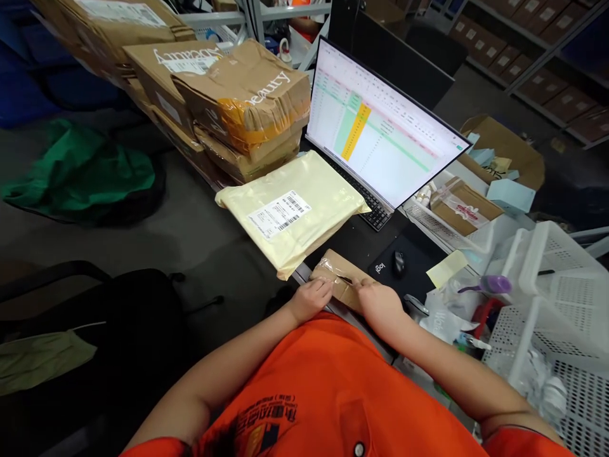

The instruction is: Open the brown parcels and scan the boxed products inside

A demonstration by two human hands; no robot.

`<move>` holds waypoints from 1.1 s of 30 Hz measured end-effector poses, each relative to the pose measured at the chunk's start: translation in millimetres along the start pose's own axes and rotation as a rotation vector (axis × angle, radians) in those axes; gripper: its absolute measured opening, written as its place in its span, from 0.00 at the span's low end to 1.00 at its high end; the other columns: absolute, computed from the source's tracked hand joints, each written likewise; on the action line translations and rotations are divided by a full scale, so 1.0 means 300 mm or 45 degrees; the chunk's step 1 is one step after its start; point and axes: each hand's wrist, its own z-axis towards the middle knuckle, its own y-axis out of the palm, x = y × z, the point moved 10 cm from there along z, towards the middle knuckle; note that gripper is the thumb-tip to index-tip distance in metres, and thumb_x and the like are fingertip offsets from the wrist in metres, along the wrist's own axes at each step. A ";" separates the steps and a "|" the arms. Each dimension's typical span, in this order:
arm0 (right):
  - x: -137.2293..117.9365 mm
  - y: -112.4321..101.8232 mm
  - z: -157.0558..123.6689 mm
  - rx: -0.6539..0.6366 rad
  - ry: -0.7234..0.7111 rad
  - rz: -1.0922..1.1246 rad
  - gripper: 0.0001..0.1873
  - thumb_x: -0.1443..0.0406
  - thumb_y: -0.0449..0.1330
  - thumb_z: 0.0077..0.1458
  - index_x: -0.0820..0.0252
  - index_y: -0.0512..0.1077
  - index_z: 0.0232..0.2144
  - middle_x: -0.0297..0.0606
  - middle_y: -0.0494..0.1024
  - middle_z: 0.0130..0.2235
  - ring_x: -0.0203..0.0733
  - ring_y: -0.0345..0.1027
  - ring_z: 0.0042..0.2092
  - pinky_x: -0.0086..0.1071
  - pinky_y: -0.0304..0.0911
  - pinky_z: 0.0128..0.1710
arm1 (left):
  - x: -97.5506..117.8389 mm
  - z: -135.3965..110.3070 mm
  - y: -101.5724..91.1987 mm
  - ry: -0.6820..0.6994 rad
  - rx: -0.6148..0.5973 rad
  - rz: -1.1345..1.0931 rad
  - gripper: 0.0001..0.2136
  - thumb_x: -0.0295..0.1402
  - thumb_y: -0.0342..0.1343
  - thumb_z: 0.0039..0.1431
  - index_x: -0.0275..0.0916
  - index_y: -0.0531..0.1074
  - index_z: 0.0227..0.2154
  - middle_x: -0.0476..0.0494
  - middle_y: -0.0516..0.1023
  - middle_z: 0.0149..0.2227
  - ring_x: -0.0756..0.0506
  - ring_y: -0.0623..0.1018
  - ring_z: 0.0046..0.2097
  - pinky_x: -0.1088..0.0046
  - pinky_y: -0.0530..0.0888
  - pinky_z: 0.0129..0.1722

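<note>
A small brown cardboard box [340,294] with shiny clear tape lies at the desk's front edge, close to my body. My left hand [311,299] grips its left end, fingers curled and pressed against the tape. At the other end, my right hand [378,306] is closed around a thin, dark, knife-like tool [344,278] whose tip lies against the taped top. The tool's handle is hidden in the fingers, so its exact kind cannot be made out. Just beyond the left hand rests a pale yellow mailer parcel [318,190] with a white barcode label.
Stacked cartons [247,101] rise at the back left. Behind the keyboard [375,212] stands a monitor [380,127] with a spreadsheet. A mouse [399,263] sits on a black mat. White plastic baskets [566,273] crowd the right. A black chair [95,330] is at left.
</note>
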 end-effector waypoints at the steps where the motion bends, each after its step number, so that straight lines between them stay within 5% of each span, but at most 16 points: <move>1: 0.021 0.019 -0.030 -0.033 0.025 -0.012 0.27 0.74 0.46 0.61 0.62 0.67 0.61 0.49 0.80 0.41 0.46 0.77 0.39 0.30 0.67 0.30 | -0.001 0.002 0.001 -0.009 -0.004 -0.006 0.12 0.25 0.44 0.71 0.35 0.73 0.43 0.44 0.78 0.35 0.46 0.77 0.42 0.71 0.74 0.38; 6: 0.198 0.137 -0.207 -0.107 0.222 -0.002 0.31 0.77 0.48 0.58 0.56 0.69 0.60 0.48 0.79 0.38 0.46 0.78 0.37 0.31 0.65 0.27 | -0.010 0.045 0.020 -0.053 -0.070 -0.057 0.12 0.22 0.44 0.69 0.34 0.74 0.40 0.38 0.79 0.41 0.43 0.77 0.46 0.66 0.75 0.42; 10: 0.388 0.288 -0.314 -0.222 0.409 0.172 0.19 0.71 0.53 0.59 0.53 0.79 0.47 0.47 0.80 0.34 0.49 0.78 0.35 0.35 0.66 0.32 | 0.006 0.105 0.047 0.000 -0.252 -0.097 0.10 0.22 0.47 0.67 0.33 0.74 0.42 0.35 0.74 0.56 0.39 0.71 0.59 0.61 0.72 0.54; 12: 0.448 0.321 -0.288 -0.095 0.477 0.408 0.17 0.66 0.55 0.61 0.51 0.78 0.49 0.46 0.81 0.40 0.51 0.78 0.41 0.37 0.67 0.37 | 0.001 0.131 0.065 -0.034 -0.391 -0.091 0.12 0.23 0.48 0.67 0.35 0.73 0.48 0.37 0.74 0.56 0.40 0.72 0.58 0.63 0.73 0.53; 14: 0.478 0.306 -0.206 0.205 0.519 0.728 0.20 0.60 0.55 0.62 0.51 0.74 0.55 0.44 0.80 0.47 0.50 0.76 0.47 0.39 0.68 0.44 | 0.002 0.154 0.077 -0.048 -0.504 -0.085 0.15 0.25 0.50 0.67 0.37 0.70 0.55 0.38 0.75 0.55 0.40 0.73 0.57 0.62 0.73 0.55; 17: 0.460 0.296 -0.032 0.554 0.481 1.281 0.29 0.54 0.62 0.55 0.57 0.71 0.57 0.44 0.79 0.49 0.47 0.73 0.49 0.39 0.66 0.51 | 0.006 0.182 0.087 -0.045 -0.633 -0.036 0.18 0.24 0.48 0.67 0.36 0.68 0.58 0.38 0.75 0.53 0.39 0.73 0.56 0.60 0.69 0.59; 21: 0.346 0.368 0.159 0.410 0.334 1.950 0.36 0.53 0.71 0.41 0.59 0.73 0.52 0.41 0.80 0.43 0.44 0.73 0.42 0.40 0.68 0.47 | 0.022 0.193 0.110 0.028 -0.824 -0.057 0.12 0.25 0.47 0.68 0.35 0.73 0.49 0.38 0.77 0.49 0.38 0.73 0.55 0.63 0.72 0.54; 29: 0.325 0.432 0.161 0.370 0.357 2.251 0.38 0.48 0.73 0.33 0.60 0.73 0.46 0.37 0.79 0.36 0.41 0.73 0.33 0.36 0.69 0.36 | 0.005 0.254 0.143 0.055 -0.932 -0.095 0.07 0.23 0.54 0.63 0.36 0.72 0.42 0.38 0.79 0.40 0.40 0.78 0.44 0.66 0.73 0.40; 33: 0.318 0.450 0.174 0.397 0.365 2.349 0.38 0.49 0.75 0.29 0.59 0.73 0.43 0.37 0.78 0.36 0.41 0.73 0.34 0.36 0.69 0.36 | 0.028 0.188 0.127 0.146 -0.770 -0.110 0.09 0.25 0.49 0.67 0.39 0.74 0.37 0.42 0.80 0.35 0.43 0.80 0.39 0.68 0.74 0.37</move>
